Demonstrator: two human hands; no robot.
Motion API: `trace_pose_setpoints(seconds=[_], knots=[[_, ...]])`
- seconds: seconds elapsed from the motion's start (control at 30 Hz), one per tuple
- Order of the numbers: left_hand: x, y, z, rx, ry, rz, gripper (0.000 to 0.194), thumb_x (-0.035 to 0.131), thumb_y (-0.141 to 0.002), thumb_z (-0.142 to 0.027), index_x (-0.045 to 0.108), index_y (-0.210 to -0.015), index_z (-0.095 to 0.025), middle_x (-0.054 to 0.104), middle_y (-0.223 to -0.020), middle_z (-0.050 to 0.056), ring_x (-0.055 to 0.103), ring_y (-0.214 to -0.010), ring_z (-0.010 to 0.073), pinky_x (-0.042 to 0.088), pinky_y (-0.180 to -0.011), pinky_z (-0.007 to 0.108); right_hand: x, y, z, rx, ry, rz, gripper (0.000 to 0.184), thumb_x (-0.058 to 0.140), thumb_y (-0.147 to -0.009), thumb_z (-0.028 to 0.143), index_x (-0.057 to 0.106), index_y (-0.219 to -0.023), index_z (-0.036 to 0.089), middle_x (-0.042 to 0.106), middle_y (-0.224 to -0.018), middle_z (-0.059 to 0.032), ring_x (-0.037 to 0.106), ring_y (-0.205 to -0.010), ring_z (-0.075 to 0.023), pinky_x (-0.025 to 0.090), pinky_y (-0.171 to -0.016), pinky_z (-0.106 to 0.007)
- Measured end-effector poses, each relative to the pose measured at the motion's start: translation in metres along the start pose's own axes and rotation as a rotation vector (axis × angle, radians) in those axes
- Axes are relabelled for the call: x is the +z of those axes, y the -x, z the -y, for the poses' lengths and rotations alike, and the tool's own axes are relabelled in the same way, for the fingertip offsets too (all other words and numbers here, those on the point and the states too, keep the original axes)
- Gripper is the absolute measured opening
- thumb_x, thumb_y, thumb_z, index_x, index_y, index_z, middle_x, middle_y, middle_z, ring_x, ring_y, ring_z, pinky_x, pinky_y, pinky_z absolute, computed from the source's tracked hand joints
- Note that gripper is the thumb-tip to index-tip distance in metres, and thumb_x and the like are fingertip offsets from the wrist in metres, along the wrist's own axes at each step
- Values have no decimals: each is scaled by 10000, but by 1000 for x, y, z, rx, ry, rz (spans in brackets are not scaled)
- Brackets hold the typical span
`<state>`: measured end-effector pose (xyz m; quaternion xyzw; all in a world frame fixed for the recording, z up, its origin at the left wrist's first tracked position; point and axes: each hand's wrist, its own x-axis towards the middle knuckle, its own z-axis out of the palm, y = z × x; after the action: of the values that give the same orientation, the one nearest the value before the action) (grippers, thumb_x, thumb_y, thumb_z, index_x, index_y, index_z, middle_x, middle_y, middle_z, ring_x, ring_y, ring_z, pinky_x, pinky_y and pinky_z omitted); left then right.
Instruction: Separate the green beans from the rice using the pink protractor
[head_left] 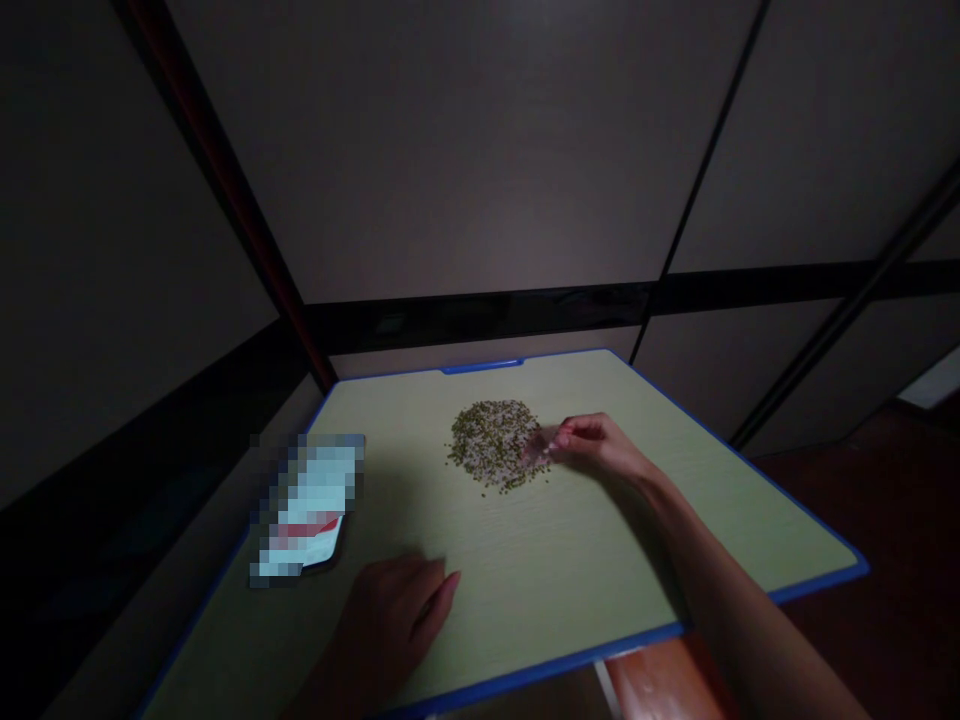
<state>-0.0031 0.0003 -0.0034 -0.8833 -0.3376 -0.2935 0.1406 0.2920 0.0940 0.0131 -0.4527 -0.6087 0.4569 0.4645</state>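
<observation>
Cabinet panels [480, 180] fill the background, well beyond your fingers. Your table [540, 575], pale green with a blue edge, lies under both hands. Left hand [401, 605] is nearer you, down and left of the right fingertips; its fingers are loosely curled in, thumb alongside. Inside of that grip is hidden, so can't tell if you've got anything there. Right hand [606, 445] is at the right side of the pile, thumb and finger drawn close together. Tips are blurred; can't tell if they meet or what they have hold of. Phone [319, 530], partly pixelated, sits above and left of your left fingers, not touching. Grain pile [491, 440] is just left of your right fingertips and beyond your left ones: one low heap, green and pale bits mixed. A few loose grains [513, 488] lie at its near edge, below your right fingertips. Progress, my read: grains are out and spread, but the bulk is in that single mixed heap, no second heap visible by either set of fingers. Little shows as finished; most looks left.
</observation>
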Motion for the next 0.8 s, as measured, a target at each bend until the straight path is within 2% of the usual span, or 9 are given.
trace_pose_setpoints(seconds=[0.1,0.27,0.47,0.63,0.7,0.8], knots=[[0,-1,0,1,-6,-4,309,365,-895,-197,415,-590,-200,431,-487,-58,420,-429,66,295,-446,211,12,0,1,-5,20,96,355,738,-565,466,623,-548,131,562,-530,0,457,-505,-109,331,-509,-259],[1,1,1,-16,-6,-7,286,383,-889,-190,418,-606,-203,448,-504,-56,441,-440,68,315,-459,211,19,-1,-2,-28,40,116,355,729,-571,473,622,-537,136,550,-529,5,445,-510,-109,318,-496,-252],[1,2,0,-30,1,-11,278,388,-892,-205,426,-617,-208,449,-500,-57,452,-435,72,325,-458,209,10,-7,-10,-17,34,-7,376,680,-626,499,579,-577,141,526,-505,19,415,-469,-94,302,-474,-243],[0,-1,2,-34,7,-18,297,359,-900,-212,425,-611,-208,455,-497,-57,452,-431,70,319,-452,205,-8,-16,-23,-5,46,-120,401,637,-677,538,540,-620,153,577,-576,-2,509,-539,-129,380,-521,-261],[0,-2,2,-35,10,-20,302,367,-897,-211,416,-600,-206,440,-489,-61,442,-424,66,311,-451,203,-15,-19,-29,20,75,-142,358,603,-758,485,569,-691,135,605,-650,-10,561,-609,-147,435,-573,-277],[-1,0,1,-41,8,-19,308,375,-892,-208,407,-586,-202,431,-486,-61,433,-423,64,302,-445,202,-25,-20,-34,77,124,-141,257,542,-869,325,580,-1027,127,617,-1000,-59,610,-841,-188,504,-721,-359]])
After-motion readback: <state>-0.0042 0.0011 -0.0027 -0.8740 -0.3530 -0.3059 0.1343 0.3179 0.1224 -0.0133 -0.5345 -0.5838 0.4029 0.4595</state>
